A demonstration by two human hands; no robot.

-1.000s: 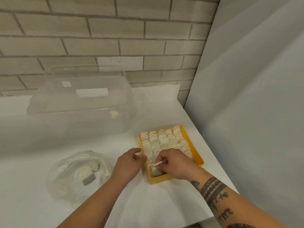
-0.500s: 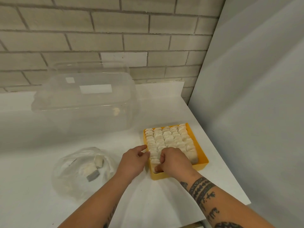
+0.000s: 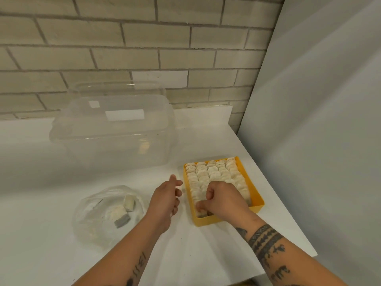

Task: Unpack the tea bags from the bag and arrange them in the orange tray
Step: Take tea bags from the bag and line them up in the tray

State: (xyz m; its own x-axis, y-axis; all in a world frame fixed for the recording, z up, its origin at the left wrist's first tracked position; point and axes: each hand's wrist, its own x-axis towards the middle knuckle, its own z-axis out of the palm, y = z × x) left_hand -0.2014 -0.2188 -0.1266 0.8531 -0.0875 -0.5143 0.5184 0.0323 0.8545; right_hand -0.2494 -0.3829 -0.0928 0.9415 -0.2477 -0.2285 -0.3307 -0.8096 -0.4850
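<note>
A: How is the right hand [image 3: 222, 200] held?
B: It is closed. The fingers are curled down into the near left corner of the tray [image 3: 258, 200], and a tea bag [image 3: 201, 212] at the near end of the left row is pinched between thumb and fingertips. The knuckles are turned up, and the wrist is held over the near wall of the tray.
A: And the left hand [image 3: 165, 201]?
B: It is held loosely open, just left of the tray and apart from it. The thumb is raised, the fingers are slackly bent, and nothing is gripped. Whether the bench [image 3: 61, 162] is touched by it cannot be told.
A: Where are the tea bags [image 3: 214, 172] found?
B: Most are packed in overlapping rows in the tray, which is filled from the far wall down to the right hand. The tray is set near the right edge of the bench. A few more are seen in the bag [image 3: 90, 219], a clear one laid on the bench left of the tray, beside the left forearm.
A: What else is placed on the bench?
B: A clear box [image 3: 115, 137] is stood behind the bag, close to a brick wall [image 3: 123, 48]
</note>
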